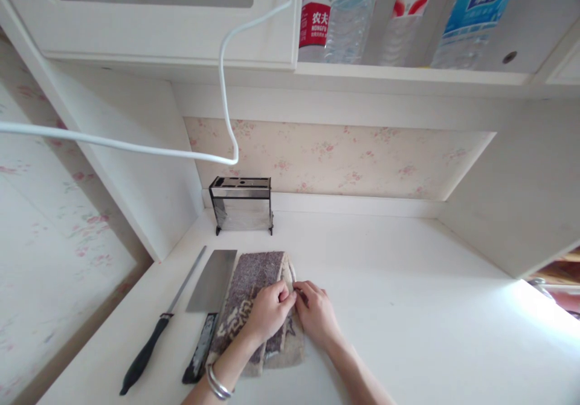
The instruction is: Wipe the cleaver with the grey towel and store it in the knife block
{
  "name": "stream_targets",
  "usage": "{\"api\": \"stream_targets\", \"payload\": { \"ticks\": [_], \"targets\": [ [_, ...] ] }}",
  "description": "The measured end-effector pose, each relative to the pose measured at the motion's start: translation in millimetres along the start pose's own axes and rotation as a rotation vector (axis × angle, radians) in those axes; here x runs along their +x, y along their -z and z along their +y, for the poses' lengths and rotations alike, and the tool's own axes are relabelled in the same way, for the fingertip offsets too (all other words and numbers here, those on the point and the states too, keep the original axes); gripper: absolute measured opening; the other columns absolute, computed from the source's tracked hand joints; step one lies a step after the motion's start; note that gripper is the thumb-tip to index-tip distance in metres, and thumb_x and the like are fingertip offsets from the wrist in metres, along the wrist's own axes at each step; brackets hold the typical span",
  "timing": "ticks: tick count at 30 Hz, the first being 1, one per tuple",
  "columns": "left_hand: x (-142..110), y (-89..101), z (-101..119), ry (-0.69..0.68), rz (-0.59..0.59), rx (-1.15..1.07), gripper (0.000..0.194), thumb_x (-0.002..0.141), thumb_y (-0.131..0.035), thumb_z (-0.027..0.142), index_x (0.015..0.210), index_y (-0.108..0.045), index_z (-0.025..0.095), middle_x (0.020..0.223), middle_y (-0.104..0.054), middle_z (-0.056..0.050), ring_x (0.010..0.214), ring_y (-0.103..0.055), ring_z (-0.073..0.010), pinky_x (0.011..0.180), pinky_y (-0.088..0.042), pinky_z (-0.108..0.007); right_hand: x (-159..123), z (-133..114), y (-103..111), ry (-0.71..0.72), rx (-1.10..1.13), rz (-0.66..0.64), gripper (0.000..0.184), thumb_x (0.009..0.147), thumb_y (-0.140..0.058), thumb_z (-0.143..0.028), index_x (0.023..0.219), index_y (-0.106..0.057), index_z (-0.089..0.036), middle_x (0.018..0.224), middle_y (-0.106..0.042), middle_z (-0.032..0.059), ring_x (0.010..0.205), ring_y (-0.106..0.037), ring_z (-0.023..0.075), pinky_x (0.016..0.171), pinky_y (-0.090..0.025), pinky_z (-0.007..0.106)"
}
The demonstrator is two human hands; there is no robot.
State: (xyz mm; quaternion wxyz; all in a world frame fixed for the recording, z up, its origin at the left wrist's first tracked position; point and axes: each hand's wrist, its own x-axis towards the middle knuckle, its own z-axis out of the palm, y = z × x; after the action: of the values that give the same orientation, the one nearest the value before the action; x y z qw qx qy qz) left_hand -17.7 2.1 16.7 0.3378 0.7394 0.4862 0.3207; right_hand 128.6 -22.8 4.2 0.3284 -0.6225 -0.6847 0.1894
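A folded brown and beige patterned towel point(254, 278) lies on the white counter point(385, 284). My left hand point(268, 312) rests on top of it, fingers curled and pinching at its right edge. Beside it, my right hand point(316, 313) also has its fingers closed on that same edge of the towel, the two hands touching. A silver bangle point(217, 384) sits on my left wrist. Left of the towel lies a cleaver point(209, 296) with a dark handle. Further left is a honing steel point(158, 326) with a black handle.
A knife holder point(242, 204) of metal and clear plastic stands at the back against the flowered wall. A white cable point(222, 90) hangs down from above. Several water bottles point(353, 12) stand on the upper shelf. White cabinet sides flank the counter left and right.
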Motion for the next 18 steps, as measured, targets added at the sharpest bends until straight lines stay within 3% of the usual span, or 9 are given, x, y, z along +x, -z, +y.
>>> {"api": "stream_targets", "payload": {
  "ticks": [14, 18],
  "targets": [
    [-4, 2.2, 7, 0.025, -0.007, -0.001, 0.029, 0.084, -0.049, 0.032, 0.061, -0.034, 0.021, 0.056, -0.041, 0.006, 0.057, -0.042, -0.0112, 0.058, -0.028, -0.025, -1, 1, 0, 0.017, 0.036, -0.016, 0.025, 0.084, -0.051, -0.023, 0.105, -0.065, -0.026, 0.102, -0.068, 0.0021, 0.097, -0.061, 0.0188, 0.088, -0.038, 0.031],
    [-7, 29.3, 20, 0.03, -0.017, 0.013, 0.027, 0.084, -0.049, 0.034, 0.063, -0.038, 0.021, 0.058, -0.044, 0.005, 0.058, -0.044, -0.0119, 0.058, -0.029, -0.024, 7, 7, -6, -0.134, 0.292, 0.027, 0.023, 0.084, -0.052, -0.033, 0.1, -0.067, -0.024, 0.096, -0.069, 0.0028, 0.083, -0.063, 0.0181, 0.078, -0.045, 0.03]
  ]
}}
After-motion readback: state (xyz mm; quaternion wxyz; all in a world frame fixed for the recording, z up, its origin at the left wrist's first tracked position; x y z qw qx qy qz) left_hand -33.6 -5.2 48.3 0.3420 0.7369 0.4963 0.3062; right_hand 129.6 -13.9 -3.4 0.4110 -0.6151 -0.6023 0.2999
